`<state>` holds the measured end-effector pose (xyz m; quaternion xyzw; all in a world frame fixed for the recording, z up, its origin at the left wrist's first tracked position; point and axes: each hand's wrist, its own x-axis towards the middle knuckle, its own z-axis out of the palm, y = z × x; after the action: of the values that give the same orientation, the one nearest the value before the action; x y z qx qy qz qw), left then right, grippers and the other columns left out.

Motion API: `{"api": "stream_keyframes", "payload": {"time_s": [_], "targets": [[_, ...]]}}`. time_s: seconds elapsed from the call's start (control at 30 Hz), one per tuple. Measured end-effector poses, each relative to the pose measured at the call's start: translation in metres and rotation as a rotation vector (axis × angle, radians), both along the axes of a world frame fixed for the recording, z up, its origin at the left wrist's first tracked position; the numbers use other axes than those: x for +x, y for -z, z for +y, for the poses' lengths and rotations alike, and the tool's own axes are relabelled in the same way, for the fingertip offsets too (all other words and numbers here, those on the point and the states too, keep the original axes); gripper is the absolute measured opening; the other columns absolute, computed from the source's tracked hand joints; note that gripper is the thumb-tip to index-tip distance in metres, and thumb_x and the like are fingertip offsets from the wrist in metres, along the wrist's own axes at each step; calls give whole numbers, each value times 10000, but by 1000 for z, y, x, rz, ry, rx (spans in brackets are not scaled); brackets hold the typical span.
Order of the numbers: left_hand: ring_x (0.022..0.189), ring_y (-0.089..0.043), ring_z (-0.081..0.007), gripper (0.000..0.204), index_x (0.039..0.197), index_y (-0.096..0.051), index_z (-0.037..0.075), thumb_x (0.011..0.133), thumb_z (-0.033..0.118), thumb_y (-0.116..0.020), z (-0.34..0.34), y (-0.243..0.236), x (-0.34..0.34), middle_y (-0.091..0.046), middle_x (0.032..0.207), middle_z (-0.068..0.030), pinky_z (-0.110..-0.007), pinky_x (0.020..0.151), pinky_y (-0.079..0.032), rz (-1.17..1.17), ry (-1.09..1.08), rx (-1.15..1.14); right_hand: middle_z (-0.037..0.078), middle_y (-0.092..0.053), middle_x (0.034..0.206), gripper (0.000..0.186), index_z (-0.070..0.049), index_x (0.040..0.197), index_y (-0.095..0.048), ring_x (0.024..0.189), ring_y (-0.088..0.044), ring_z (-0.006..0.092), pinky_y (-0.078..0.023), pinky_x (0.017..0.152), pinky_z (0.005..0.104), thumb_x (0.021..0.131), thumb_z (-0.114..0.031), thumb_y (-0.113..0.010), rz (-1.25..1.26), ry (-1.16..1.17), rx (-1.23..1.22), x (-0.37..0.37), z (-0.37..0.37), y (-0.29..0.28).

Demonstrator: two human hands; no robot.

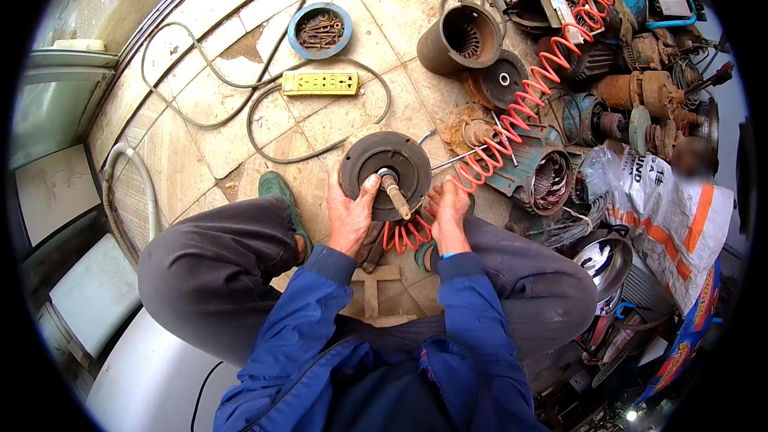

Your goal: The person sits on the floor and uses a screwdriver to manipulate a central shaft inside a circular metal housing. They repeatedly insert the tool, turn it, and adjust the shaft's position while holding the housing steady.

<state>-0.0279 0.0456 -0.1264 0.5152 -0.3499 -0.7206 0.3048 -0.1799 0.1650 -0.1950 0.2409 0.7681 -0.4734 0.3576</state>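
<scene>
Between my knees is a dark round motor end cover (362, 162), with a worn metal shaft (396, 197) sticking out of its middle toward me. My left hand (350, 212) grips the cover's left side, thumb lying by the hub and fingers going underneath. At the cover's right edge, my right hand (450, 212) is closed with its fingers curled; what it holds is hidden. A red coiled hose (524, 100) runs from the upper right down to this hand, and more red coils (406, 235) show below the cover. A dark cloth (373, 250) hangs beneath it.
A blue-rimmed bowl of rusty bolts (320, 30) and a yellow power strip (321, 83) with a looping dark cable lie ahead on the tiles. To the right are a motor housing (461, 38), a green motor casing (538, 172), piled motor parts and a white sack (660, 208).
</scene>
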Motion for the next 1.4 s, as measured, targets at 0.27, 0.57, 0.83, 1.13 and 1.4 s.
{"api": "stream_keyframes", "payload": {"time_s": [0.27,0.57,0.83,1.13,1.4], "targets": [[1512,-354,-388,911,1551,-477,135,739,61,-882,-15,-38,13,-317,1624,-280,-464,1222,-336,-471,423,-612,181,-764,977,347,100,1133,-660,782,-712,195,-563,686,333,927,-159,-763,376,-440,59,11,-4,71],[1404,-515,-403,476,1190,-791,157,737,58,-900,-14,-28,4,-353,1617,-260,-449,1151,-441,-552,429,-726,262,-742,952,496,48,1140,-681,902,-723,404,-543,782,455,928,-388,-786,496,-733,103,1,-23,77],[1397,-517,-393,447,1210,-785,130,787,16,-871,-11,-22,2,-354,1621,-225,-430,1138,-456,-506,405,-676,218,-664,932,358,0,924,-609,897,-651,453,-503,783,555,938,-335,-734,572,-796,471,32,-15,68],[1415,-485,-401,462,1238,-760,109,793,92,-884,-13,-20,5,-355,1627,-238,-443,1156,-421,-520,476,-804,209,-602,1075,405,-57,1062,-534,1064,-576,431,-447,926,536,888,-378,-709,694,-1108,549,53,6,82],[1422,-475,-415,488,1270,-746,129,801,103,-877,-14,-32,4,-338,1632,-246,-464,1163,-406,-505,470,-744,261,-663,1136,479,117,1204,-589,1118,-611,431,-480,972,543,872,-197,-731,463,-1072,574,35,-20,32]]}}
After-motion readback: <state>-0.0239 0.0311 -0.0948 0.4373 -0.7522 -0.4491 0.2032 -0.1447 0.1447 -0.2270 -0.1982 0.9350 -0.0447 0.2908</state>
